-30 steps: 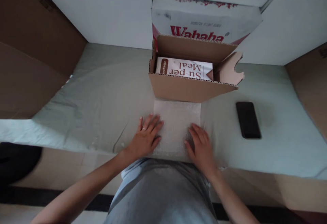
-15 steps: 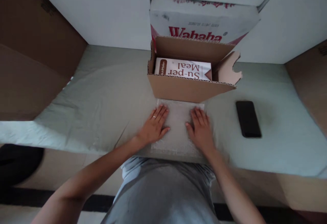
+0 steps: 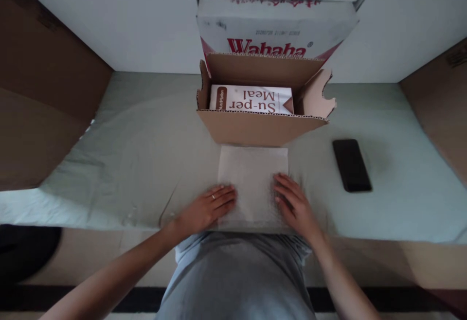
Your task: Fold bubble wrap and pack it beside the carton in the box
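Note:
A pale sheet of bubble wrap (image 3: 252, 176) lies flat on the cloth-covered table (image 3: 146, 140), just in front of an open brown cardboard box (image 3: 260, 126). Inside the box lies a white "Su-per Meal" package (image 3: 251, 99). My left hand (image 3: 207, 207), a ring on one finger, rests flat with fingers stretched on the sheet's near left edge. My right hand (image 3: 295, 204) lies flat and open on its near right edge. Neither hand grips anything.
A black phone (image 3: 351, 165) lies on the table to the right. A white "Wahaha" carton (image 3: 270, 28) and other white boxes stand behind. Brown cartons flank the left (image 3: 44, 91) and right (image 3: 438, 101) sides.
Both hands slid back from the far part of the sheet toward its near edge, and they lie flat on it still. The view shifted slightly.

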Motion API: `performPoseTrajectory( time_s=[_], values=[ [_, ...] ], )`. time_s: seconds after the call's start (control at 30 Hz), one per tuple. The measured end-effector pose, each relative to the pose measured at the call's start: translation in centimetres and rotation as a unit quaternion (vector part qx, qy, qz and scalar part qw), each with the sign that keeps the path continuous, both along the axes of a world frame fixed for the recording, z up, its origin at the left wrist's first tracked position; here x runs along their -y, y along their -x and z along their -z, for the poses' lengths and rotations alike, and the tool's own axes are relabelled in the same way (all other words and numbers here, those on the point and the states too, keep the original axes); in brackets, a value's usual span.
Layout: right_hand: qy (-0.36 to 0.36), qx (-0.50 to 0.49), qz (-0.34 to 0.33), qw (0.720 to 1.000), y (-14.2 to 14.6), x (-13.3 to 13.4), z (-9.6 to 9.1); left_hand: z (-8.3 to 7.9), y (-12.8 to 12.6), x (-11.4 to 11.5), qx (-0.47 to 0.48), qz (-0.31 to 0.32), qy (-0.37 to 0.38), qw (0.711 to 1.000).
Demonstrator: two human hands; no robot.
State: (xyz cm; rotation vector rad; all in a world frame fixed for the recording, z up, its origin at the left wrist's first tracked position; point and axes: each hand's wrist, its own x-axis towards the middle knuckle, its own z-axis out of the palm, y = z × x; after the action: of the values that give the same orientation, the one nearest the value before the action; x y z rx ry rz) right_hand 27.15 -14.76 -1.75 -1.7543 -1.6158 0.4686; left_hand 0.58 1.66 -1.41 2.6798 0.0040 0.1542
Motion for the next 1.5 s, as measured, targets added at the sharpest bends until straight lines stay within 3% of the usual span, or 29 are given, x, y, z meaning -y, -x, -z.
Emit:
performPoseTrajectory(
  time_s=[0.1, 0.27, 0.37, 0.53, 0.67, 0.87, 1.03, 1.3, 1.5],
  values=[
    [-0.003, -0.048, -0.002, 0.999, -1.1, 1.3, -0.9, 0.0, -0.7, 0.4, 0.051, -0.083, 0.079, 0.992],
    [0.047, -0.021, -0.014, 0.999, -2.0, 2.6, -1.4, -1.0, -1.4, 0.3, 0.087, -0.188, 0.203, 0.957],
    [0.017, -0.049, 0.018, 0.999, -1.3, 2.1, -0.7, -1.1, -1.6, 0.2, 0.091, -0.206, 0.216, 0.950],
    [0.009, -0.069, 0.195, 0.978, 0.0, 0.7, 1.1, -0.4, -1.8, 0.3, 0.074, -0.307, 0.196, 0.929],
    [-0.015, 0.010, 0.188, 0.982, 0.1, 0.1, 1.4, 0.3, -2.4, 0.4, 0.041, -0.393, 0.160, 0.905],
    [-0.048, 0.078, 0.078, 0.993, -0.7, -0.2, 1.2, 1.0, -2.8, 0.2, 0.063, -0.362, 0.044, 0.929],
    [-0.029, 0.100, 0.089, 0.991, -0.6, -0.6, 0.9, 1.1, -2.7, -0.3, 0.090, -0.334, 0.007, 0.938],
    [0.016, 0.084, 0.089, 0.992, -0.7, -0.8, 0.0, 0.0, -1.3, -0.1, 0.039, -0.256, -0.011, 0.966],
    [0.039, 0.036, 0.091, 0.994, -0.6, -0.2, -0.4, 0.7, -0.8, 0.6, 0.080, -0.257, -0.052, 0.962]
  ],
)
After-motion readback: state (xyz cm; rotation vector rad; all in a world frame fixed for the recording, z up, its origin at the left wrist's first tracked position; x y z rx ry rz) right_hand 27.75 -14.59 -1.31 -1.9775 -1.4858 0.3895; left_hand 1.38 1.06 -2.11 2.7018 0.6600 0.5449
